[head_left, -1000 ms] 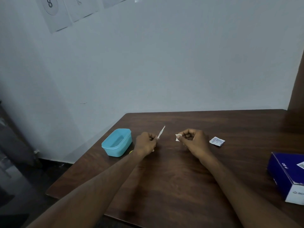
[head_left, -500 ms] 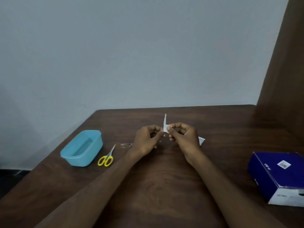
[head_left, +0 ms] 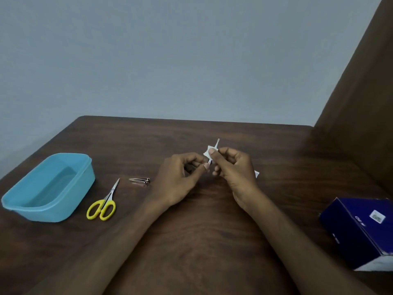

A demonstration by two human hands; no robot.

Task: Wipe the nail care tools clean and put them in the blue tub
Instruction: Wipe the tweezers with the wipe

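Both hands meet above the middle of the table (head_left: 191, 241). Left hand (head_left: 178, 177) pinches the lower end of a thin metal tool (head_left: 217, 143) between thumb and curled fingers; the tool stands nearly upright, tip tilted a little to the right, poking out above the hands. Right hand (head_left: 231, 169) pinches a small white wipe (head_left: 209, 151) round the tool's shaft, thumb on the near face of the wipe, other fingers curled behind. What kind of tool it is cannot be told, too thin and blurred.

Tub (head_left: 49, 188), light blue, sits at the left edge of the table, open top, nothing visible inside. Scissors (head_left: 105, 202) with yellow handles lie just right of the tub, blades closed and pointing away toward the wall. Clipper (head_left: 140, 180), small and metal, lies flat on the table beyond the scissors, near the left wrist but not touching it.

White packet (head_left: 257, 173) peeks out from behind the right hand, mostly hidden. Dark blue box (head_left: 361, 231) sits at the right edge of the table, well apart from the hands, a white label on its top face.
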